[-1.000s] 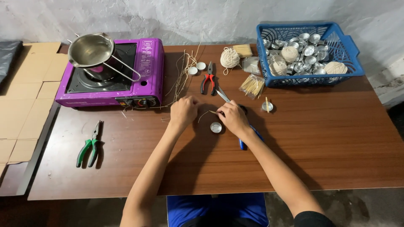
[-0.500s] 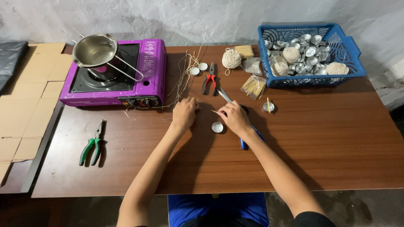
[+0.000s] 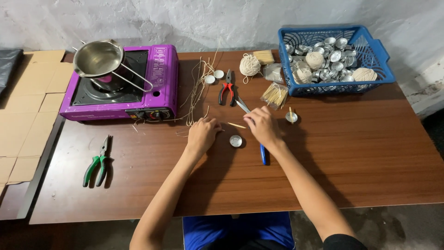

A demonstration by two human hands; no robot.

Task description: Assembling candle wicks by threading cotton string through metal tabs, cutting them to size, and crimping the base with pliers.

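My left hand [image 3: 202, 134] rests on the brown table [image 3: 351, 153], fingers curled near loose straw-coloured wicks [image 3: 199, 92]. My right hand [image 3: 260, 126] lies a little to the right, fingers pinched at the end of a thin wooden stick [image 3: 237, 125] that spans the gap between both hands. A small round metal cup [image 3: 236, 140] sits on the table just below the stick. Blue-handled scissors [image 3: 262, 153] lie under my right wrist. Whether my left fingers grip the stick's other end is hidden.
A purple portable stove [image 3: 138, 83] with a steel saucepan [image 3: 98, 58] stands at back left. Green pliers [image 3: 97, 161] lie at left, red pliers [image 3: 226, 89] behind the hands. A blue basket [image 3: 333, 88] of metal cups and twine balls sits back right, beside a stick bundle [image 3: 274, 95].
Both hands stay nearly in place over the metal cup; the right hand's fingers have shifted slightly along the stick. The view has tilted a little.
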